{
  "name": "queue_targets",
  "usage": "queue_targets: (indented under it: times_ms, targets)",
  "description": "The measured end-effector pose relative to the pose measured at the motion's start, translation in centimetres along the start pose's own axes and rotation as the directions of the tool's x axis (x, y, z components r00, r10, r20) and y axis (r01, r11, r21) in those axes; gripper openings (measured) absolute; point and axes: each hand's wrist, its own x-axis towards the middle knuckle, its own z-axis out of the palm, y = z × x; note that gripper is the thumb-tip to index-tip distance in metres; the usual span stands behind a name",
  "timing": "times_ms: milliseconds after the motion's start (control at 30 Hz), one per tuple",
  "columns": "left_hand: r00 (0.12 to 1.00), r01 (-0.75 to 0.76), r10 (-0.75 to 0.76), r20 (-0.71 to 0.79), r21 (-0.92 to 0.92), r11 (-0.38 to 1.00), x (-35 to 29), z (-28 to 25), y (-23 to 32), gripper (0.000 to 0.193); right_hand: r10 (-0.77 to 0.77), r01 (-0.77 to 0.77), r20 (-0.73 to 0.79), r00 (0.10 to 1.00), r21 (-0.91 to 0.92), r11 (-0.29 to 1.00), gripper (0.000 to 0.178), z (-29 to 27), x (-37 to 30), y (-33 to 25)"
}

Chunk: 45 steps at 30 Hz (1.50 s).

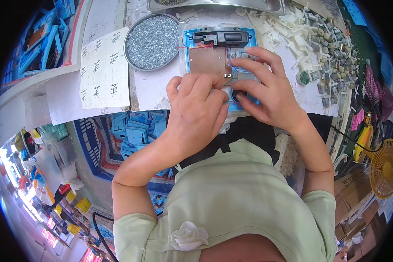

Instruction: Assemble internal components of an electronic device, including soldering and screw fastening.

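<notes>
Bunches bare left hand's [198,105] fingers together, cannot tell on what, over blue rectangular plastic casing [208,61] on white table [150,89]. Spreads bare right hand's [270,89] fingers apart along casing's right side

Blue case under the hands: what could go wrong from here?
Its exposed red wires might get snagged or pinched. The left hand and right hand crowd the near end of the blue case, so one could jog the other. Metal bits from the nearby dish could stray inside.
</notes>
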Motion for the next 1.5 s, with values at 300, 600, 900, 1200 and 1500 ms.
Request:
queue_targets:
  times_ms: [300, 600, 900, 1200, 1500]
  targets:
    - [0.995, 0.048, -0.053, 0.085, 0.062, 0.997, 1.3, -1.0, 0.4, 0.017, -0.001, 0.003, 0.045, 0.999, -0.028, 1.0, 0.028, -0.1, 0.2, -0.2]
    - [0.875, 0.4, -0.154, 0.458, -0.506, 0.764, 3.6, -1.4, -0.6, 0.007, 0.001, -0.001, -0.009, 1.0, 0.041, 0.999, 0.027, -0.3, 0.2, 0.5]
    - [0.667, 0.735, -0.073, 0.742, -0.671, -0.102, 3.5, -4.3, -4.0, 0.032, 0.023, -0.024, -0.046, 0.999, -0.011, 1.0, 0.025, 1.1, 0.2, 0.3]
    - [0.78, 0.601, -0.001, 0.625, -0.751, -0.273, 1.9, -1.9, -3.5, 0.026, 0.019, -0.019, -0.046, 0.999, -0.004, 1.0, 0.027, 1.3, 0.1, 0.4]
    - [0.886, 0.433, -0.087, 0.456, -0.744, 0.508, 0.9, -5.2, 1.8, 0.015, 0.012, -0.012, -0.053, 0.998, 0.002, 1.0, 0.025, 1.4, -0.3, 0.8]
